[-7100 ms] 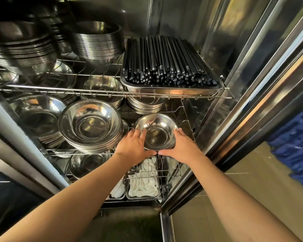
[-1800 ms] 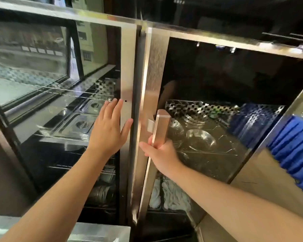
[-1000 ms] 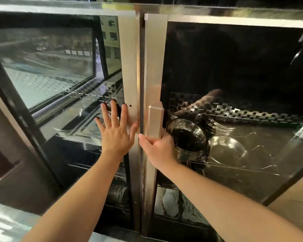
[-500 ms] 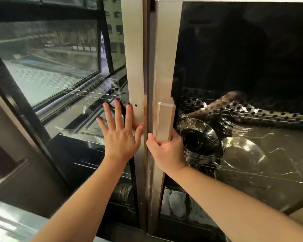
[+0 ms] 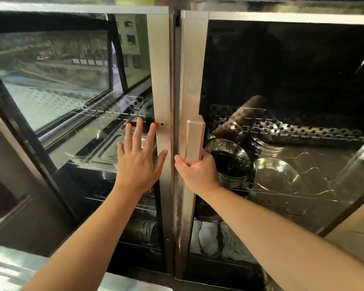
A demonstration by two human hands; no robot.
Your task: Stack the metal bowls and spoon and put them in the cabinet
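My left hand (image 5: pixel 139 162) lies flat on the left door (image 5: pixel 159 80) near the centre of the frame, fingers spread apart and pressed to the glass and the metal stile, holding nothing. My right hand (image 5: pixel 198 171) is just beside it, fingers curled tight around the lower part of the handle (image 5: pixel 194 139), the chunky faceted bar on the right door (image 5: pixel 192 66). The two door edges stand nearly together, with a thin dark gap between them.

The metal bowls (image 5: pixel 232 164) sit inside the cabinet (image 5: pixel 282 16), behind the right door's glass at middle right: a nested stack next to my right hand, and a single shallow bowl (image 5: pixel 276 175) beside it on a wire shelf. I cannot pick out the spoon through the reflections.

I judge the stowing is done and only the closing remains. The door looks rigid and fairly heavy, metal frame round glass, so I would push on the handle and the stiles, not the pane. The thin steel bowls are light, slick and apt to rattle if the door slams, so ease it shut
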